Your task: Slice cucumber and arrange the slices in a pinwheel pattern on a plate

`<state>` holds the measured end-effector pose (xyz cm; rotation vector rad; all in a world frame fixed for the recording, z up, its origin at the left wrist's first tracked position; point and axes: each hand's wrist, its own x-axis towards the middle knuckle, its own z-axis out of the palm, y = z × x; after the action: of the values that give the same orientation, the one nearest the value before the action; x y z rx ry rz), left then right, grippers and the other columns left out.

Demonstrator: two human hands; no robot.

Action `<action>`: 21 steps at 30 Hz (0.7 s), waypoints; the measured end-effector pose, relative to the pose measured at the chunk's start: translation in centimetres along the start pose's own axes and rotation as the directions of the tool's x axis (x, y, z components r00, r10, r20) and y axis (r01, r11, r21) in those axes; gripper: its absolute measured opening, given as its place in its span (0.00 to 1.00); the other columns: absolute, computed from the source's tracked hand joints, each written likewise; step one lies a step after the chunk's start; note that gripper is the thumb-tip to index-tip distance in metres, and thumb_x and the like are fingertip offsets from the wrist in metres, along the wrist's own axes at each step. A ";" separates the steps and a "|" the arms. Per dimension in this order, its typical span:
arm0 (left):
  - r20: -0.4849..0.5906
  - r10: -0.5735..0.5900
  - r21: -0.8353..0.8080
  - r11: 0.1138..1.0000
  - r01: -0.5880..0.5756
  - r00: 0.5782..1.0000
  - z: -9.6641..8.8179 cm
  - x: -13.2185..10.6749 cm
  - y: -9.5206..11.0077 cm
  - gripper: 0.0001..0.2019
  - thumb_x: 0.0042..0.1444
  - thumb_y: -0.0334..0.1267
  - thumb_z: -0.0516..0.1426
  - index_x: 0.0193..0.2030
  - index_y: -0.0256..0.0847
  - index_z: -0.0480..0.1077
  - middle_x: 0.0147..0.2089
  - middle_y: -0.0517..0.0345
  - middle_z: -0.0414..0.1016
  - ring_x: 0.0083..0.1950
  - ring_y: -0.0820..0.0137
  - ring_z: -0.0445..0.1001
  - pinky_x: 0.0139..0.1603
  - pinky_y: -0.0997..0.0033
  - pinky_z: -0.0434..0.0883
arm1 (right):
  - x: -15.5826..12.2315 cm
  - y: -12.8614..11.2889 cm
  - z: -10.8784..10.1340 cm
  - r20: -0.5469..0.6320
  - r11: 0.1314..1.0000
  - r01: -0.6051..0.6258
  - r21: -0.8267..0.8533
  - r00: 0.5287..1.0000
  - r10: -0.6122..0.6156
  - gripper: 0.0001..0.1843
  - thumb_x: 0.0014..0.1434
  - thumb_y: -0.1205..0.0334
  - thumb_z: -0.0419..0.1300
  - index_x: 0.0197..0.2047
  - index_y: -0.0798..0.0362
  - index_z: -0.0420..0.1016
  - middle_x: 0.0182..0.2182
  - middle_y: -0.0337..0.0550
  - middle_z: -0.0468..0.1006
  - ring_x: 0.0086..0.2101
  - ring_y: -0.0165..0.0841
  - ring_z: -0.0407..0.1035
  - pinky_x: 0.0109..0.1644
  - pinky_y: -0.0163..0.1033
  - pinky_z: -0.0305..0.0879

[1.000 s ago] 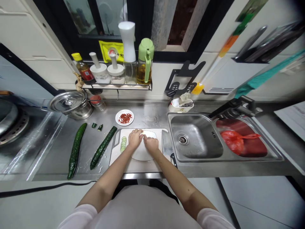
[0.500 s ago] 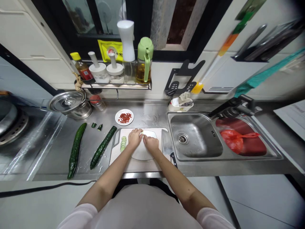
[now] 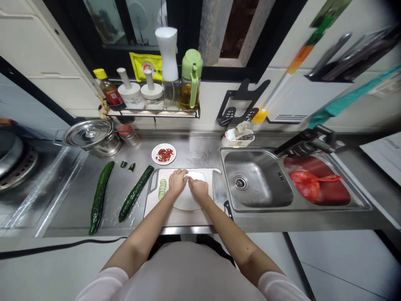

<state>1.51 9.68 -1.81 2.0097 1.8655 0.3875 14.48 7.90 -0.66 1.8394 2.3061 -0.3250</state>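
Note:
Over the white dish (image 3: 188,202), my left hand (image 3: 177,182) and my right hand (image 3: 198,189) meet at the fingertips, both with curled fingers. A small pale-green piece, seemingly a cucumber slice (image 3: 187,174), shows between them, mostly hidden by the fingers. The dish rests on a light cutting board (image 3: 153,207) with grey ends. Left of my left hand, a row of overlapping cucumber slices (image 3: 162,189) lies on the board. A knife (image 3: 229,210) with a black handle lies at the board's right end, touched by neither hand.
Two cucumbers (image 3: 100,196) (image 3: 136,194) and small cut ends (image 3: 131,167) lie left of the board. Behind it stands a plate of chopped red pieces (image 3: 169,162). A double sink (image 3: 260,200) is at right, a lidded pot (image 3: 105,144) at back left, a condiment shelf (image 3: 175,116) above.

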 end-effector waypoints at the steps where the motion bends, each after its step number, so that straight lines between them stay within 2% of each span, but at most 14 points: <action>1: -0.004 0.001 0.001 1.000 -0.001 1.000 0.0 0.0 0.0 0.11 0.62 0.39 0.54 0.49 0.47 0.71 0.46 0.54 0.73 0.49 0.64 0.68 0.49 0.66 0.62 | 0.0 0.0 0.0 0.000 1.000 0.000 0.002 1.000 0.000 0.21 0.71 0.56 0.40 0.55 0.48 0.70 0.38 0.49 0.81 0.36 0.35 0.75 0.38 0.35 0.61; 6: -0.007 0.003 0.003 1.000 -0.003 1.000 0.0 0.0 0.1 0.10 0.62 0.40 0.54 0.49 0.46 0.71 0.46 0.54 0.73 0.49 0.63 0.68 0.49 0.66 0.62 | 0.1 0.0 -0.1 0.013 1.000 0.005 0.012 1.000 -0.005 0.22 0.71 0.55 0.39 0.56 0.49 0.70 0.38 0.50 0.80 0.37 0.35 0.74 0.40 0.35 0.61; 13: -0.006 -0.009 -0.003 1.000 0.009 1.000 -0.2 -0.1 0.2 0.11 0.62 0.39 0.53 0.49 0.47 0.71 0.46 0.53 0.73 0.50 0.64 0.68 0.50 0.66 0.62 | 0.0 0.1 -0.1 0.007 0.999 -0.020 0.046 1.000 0.020 0.22 0.71 0.55 0.40 0.58 0.46 0.68 0.38 0.47 0.81 0.37 0.35 0.75 0.39 0.34 0.60; 21: -0.023 -0.007 -0.040 0.999 0.006 1.000 -0.4 -0.1 0.3 0.10 0.61 0.39 0.54 0.48 0.45 0.72 0.44 0.53 0.74 0.48 0.64 0.69 0.49 0.67 0.63 | -1.1 1.1 -1.0 -0.005 0.980 -0.130 0.152 0.991 0.133 0.23 0.70 0.54 0.40 0.64 0.45 0.63 0.38 0.46 0.81 0.40 0.35 0.75 0.41 0.35 0.60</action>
<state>1.60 9.55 -1.36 1.9804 1.8630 0.4449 15.76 7.35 0.53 2.0604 2.2104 -0.4799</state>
